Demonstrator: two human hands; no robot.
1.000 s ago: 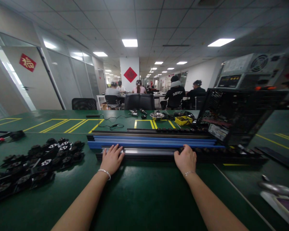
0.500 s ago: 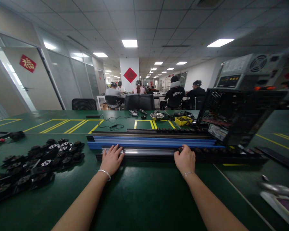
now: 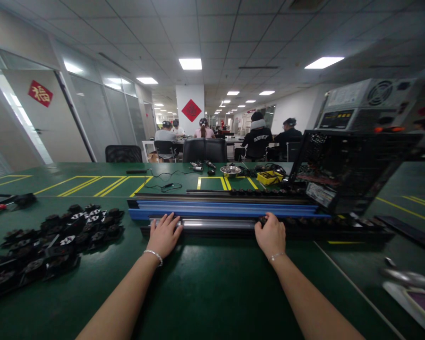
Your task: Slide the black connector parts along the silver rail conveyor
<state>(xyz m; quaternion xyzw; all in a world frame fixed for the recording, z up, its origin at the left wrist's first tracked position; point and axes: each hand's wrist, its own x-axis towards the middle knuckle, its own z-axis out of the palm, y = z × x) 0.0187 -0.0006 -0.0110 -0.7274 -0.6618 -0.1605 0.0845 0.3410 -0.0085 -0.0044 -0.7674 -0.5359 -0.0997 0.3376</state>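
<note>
The long grey rail point(image 3: 217, 223) is laid crosswise on the green table point(image 3: 212, 293) before the blue rails point(image 3: 226, 209), steadied at both ends; the left hand point(image 3: 164, 234) is pressed flat, its grip apart; the right hand point(image 3: 270, 235) is curled over the rail's black parts point(image 3: 304, 221), though whether clamped cannot be told.

the bench point(image 3: 212, 293) is dark green, marked with yellow lines point(image 3: 102, 185) in stripes and boxes. the long rail point(image 3: 223, 210) across it is blue, with a silver-grey bar point(image 3: 216, 223) on a black strip in front. the pile of small parts point(image 3: 56, 238) at the left is black, a few with white patches. a yellow tray point(image 3: 269, 177) sits further back beside a shiny metal bowl point(image 3: 230, 170). the computer case point(image 3: 347, 167) is black mesh; the box above it point(image 3: 368, 104) is grey. red diamond signs point(image 3: 191, 110) hang on white walls. each wrist wears a thin silver bracelet point(image 3: 153, 254).
</note>
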